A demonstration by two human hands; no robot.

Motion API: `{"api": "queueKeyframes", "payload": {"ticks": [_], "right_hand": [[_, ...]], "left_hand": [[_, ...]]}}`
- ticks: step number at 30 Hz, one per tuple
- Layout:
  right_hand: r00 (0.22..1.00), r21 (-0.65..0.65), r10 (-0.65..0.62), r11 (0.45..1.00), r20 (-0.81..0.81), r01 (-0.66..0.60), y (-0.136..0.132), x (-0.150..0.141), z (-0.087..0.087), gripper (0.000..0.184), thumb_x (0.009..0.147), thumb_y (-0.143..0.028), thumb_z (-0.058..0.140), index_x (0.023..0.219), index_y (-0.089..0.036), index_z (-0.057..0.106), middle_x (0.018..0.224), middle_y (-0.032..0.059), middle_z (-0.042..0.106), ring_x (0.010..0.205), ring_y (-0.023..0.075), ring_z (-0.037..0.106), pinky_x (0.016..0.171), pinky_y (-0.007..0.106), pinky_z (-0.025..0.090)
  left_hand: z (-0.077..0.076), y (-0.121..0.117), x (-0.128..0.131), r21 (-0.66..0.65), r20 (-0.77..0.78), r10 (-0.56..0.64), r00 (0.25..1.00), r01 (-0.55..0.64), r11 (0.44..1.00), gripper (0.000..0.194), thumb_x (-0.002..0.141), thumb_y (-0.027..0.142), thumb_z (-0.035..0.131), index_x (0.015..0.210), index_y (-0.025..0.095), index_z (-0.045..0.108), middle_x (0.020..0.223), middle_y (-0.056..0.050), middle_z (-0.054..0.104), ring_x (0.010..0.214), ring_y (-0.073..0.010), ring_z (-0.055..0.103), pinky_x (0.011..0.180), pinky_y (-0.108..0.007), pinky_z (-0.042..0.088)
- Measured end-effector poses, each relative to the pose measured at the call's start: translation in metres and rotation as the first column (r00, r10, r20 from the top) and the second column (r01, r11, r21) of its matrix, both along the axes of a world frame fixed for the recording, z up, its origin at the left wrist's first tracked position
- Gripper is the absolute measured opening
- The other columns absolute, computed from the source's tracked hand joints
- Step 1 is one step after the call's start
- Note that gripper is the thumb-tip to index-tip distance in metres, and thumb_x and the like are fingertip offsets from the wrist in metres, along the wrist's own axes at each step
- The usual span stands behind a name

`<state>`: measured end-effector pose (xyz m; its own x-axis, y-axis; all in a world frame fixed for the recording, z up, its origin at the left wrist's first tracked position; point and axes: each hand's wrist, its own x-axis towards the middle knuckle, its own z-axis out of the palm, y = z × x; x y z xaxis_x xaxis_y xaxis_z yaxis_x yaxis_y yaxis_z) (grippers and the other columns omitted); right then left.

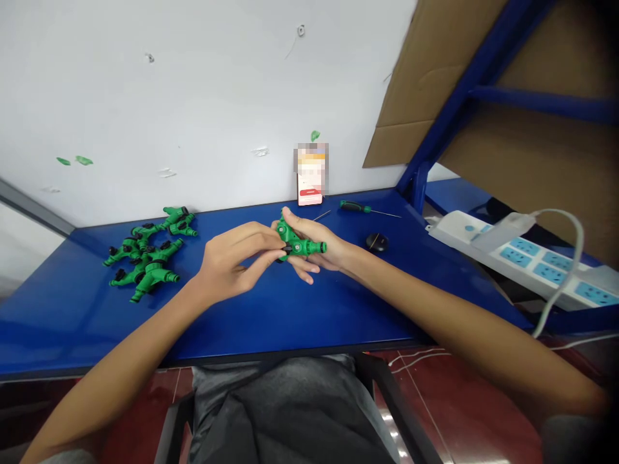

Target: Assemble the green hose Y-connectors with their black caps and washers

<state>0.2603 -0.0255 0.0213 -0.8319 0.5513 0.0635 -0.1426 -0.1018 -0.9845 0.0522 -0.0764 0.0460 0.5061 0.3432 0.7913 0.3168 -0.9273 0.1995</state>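
My left hand (232, 258) and my right hand (314, 243) meet over the middle of the blue table, both gripping a green plastic three-way hose connector (296, 241) with black parts. The left fingers pinch its near side, and the right hand cradles it from the far side, hiding part of it. To the left of my hands lies a heap of several similar green connectors (145, 254). A green-handled screwdriver (355, 207) lies beyond my right hand.
The blue metal table (242, 322) meets a white wall at the back. A phone (310, 183) leans against the wall. A small black mouse (377, 242) lies on the table. A white power strip (527, 258) with a cable sits right, under a blue frame and cardboard.
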Motion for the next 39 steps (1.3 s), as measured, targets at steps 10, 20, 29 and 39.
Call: {"api": "queueKeyframes", "payload": {"ticks": [10,20,29,39], "right_hand": [[0.968,0.010,-0.250,0.968,-0.001,0.250,-0.004,-0.005,0.000,0.064,0.104,-0.080,0.037,0.081,-0.022,0.054,0.042,-0.0092,0.044,0.025,0.0090,0.029,0.029,0.024,0.044],[0.920,0.050,-0.385,0.923,0.070,0.382,-0.011,-0.008,0.005,0.065,0.102,-0.082,0.041,0.076,-0.023,0.053,0.044,-0.0070,0.047,0.028,0.0098,0.035,0.032,0.026,0.047],[0.784,0.272,-0.620,0.760,0.031,0.591,-0.015,-0.007,0.002,0.065,0.098,-0.084,0.048,0.087,-0.022,0.061,0.055,-0.0031,0.055,0.039,0.0121,0.050,0.035,0.025,0.042],[0.649,0.626,-0.758,0.476,-0.063,0.618,-0.022,-0.005,0.006,0.057,0.109,-0.072,0.036,0.091,-0.023,0.061,0.088,0.0060,0.074,0.083,0.0200,0.070,0.076,0.033,0.055]], "left_hand": [[-0.001,0.001,0.004,-0.182,0.058,0.051,0.997,-0.039,0.983,0.014,0.102,0.031,0.073,0.099,0.018,0.078,0.091,-0.007,0.080,0.078,-0.0154,0.073,0.070,-0.027,0.058],[0.000,0.001,0.007,-0.569,0.195,0.090,0.977,0.038,0.821,0.030,0.089,0.045,0.086,0.094,0.016,0.079,0.089,-0.008,0.080,0.075,-0.0168,0.074,0.075,-0.029,0.063],[0.007,0.001,0.009,-0.778,0.248,0.128,0.960,0.118,0.618,0.031,0.085,0.042,0.090,0.087,0.015,0.075,0.077,-0.004,0.075,0.063,-0.0141,0.071,0.060,-0.024,0.060],[0.009,0.002,0.009,-0.832,0.248,0.139,0.959,0.138,0.537,0.032,0.079,0.042,0.093,0.083,0.015,0.076,0.070,-0.003,0.074,0.058,-0.0140,0.068,0.057,-0.024,0.059]]}}
